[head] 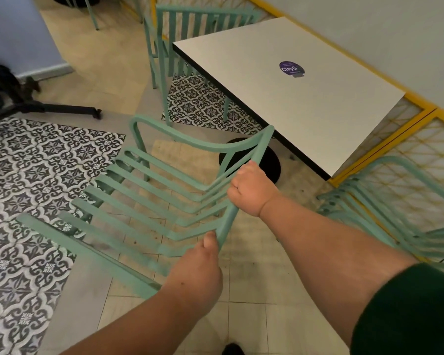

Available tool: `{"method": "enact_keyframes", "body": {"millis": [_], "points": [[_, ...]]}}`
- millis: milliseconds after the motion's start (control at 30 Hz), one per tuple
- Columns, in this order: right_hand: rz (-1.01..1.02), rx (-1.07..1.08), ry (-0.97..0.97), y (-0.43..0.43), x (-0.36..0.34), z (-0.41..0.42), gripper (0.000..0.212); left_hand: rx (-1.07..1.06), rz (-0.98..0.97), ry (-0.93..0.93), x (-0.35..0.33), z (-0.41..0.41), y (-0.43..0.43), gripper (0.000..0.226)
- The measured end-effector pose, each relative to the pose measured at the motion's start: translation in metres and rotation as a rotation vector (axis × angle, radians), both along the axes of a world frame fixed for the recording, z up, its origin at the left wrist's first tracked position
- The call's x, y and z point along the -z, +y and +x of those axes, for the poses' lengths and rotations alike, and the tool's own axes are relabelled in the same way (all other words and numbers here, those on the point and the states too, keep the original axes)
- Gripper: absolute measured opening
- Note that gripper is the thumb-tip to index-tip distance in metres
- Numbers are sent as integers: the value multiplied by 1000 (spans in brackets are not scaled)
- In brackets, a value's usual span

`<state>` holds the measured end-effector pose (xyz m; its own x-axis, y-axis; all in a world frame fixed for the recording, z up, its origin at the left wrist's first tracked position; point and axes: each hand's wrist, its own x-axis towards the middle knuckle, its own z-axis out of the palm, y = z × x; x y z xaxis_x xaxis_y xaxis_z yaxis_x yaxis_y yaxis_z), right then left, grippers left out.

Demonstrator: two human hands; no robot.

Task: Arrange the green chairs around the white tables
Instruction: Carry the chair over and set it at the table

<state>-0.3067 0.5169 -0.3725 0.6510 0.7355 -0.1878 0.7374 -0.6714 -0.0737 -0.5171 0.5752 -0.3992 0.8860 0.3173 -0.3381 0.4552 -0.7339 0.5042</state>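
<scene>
A green slatted metal chair (149,190) is tilted in front of me, its seat slats blurred. My right hand (251,190) grips the chair's top back rail, higher up near the corner. My left hand (198,265) holds the same rail lower down, thumb against it. The white square table (280,98) with a purple round sticker (291,69) stands just beyond, its black round base (269,160) showing behind the chair. A second green chair (180,34) stands at the table's far side.
Another green chair (385,208) stands at the right beside a yellow-framed lattice wall (420,139). A black wheeled stand (62,107) lies on the floor at the left. Patterned and plain tiles cover the floor.
</scene>
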Motion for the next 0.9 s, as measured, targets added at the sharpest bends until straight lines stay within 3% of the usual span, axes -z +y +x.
{"method": "enact_keyframes", "body": {"millis": [433, 667, 800, 900], "points": [[1, 62, -19, 7, 4, -19, 37, 157, 52, -16, -1, -11, 59, 36], [-84, 124, -51, 8, -1, -40, 39, 232, 72, -10, 0, -25, 78, 43], [-127, 167, 13, 11, 1, -55, 21, 280, 106, 10, -3, -34, 96, 46], [-90, 119, -103, 13, 7, -57, 28, 304, 138, 14, -6, -40, 110, 48]]}}
